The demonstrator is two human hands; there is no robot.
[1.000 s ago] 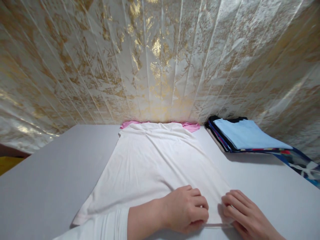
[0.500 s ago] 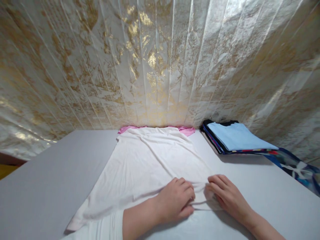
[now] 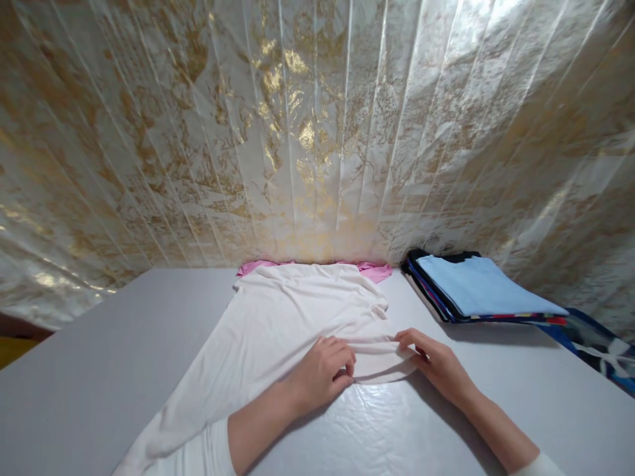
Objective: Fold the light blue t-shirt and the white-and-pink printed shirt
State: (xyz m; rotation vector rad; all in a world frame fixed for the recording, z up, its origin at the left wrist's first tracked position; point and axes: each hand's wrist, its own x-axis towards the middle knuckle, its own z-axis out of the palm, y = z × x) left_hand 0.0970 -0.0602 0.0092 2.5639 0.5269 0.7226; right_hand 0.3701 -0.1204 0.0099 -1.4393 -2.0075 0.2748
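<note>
A white garment, perhaps a shirt (image 3: 268, 317), lies spread over the table, wrinkled towards its right side. Pink cloth (image 3: 374, 272) shows at its far edge on both sides. My left hand (image 3: 325, 370) is closed on the near edge of the shirt, its fingers curled over the fabric. My right hand (image 3: 434, 363) pinches the near right corner of the same cloth between thumb and fingers. Between the two hands the fabric is gathered in a few folds. The left sleeve partly covers the garment's near left part.
A stack of folded clothes (image 3: 489, 284) with a light blue piece on top stands at the back right. Dark patterned cloth (image 3: 602, 350) hangs beyond it at the right edge. Behind the white table (image 3: 89, 370) rises a shiny gold-patterned curtain (image 3: 307, 132).
Both hands have moved away from me and slightly left, drawing the shirt's near right edge with them. More wrinkles show on its right side, and bare table now appears below the hands.
</note>
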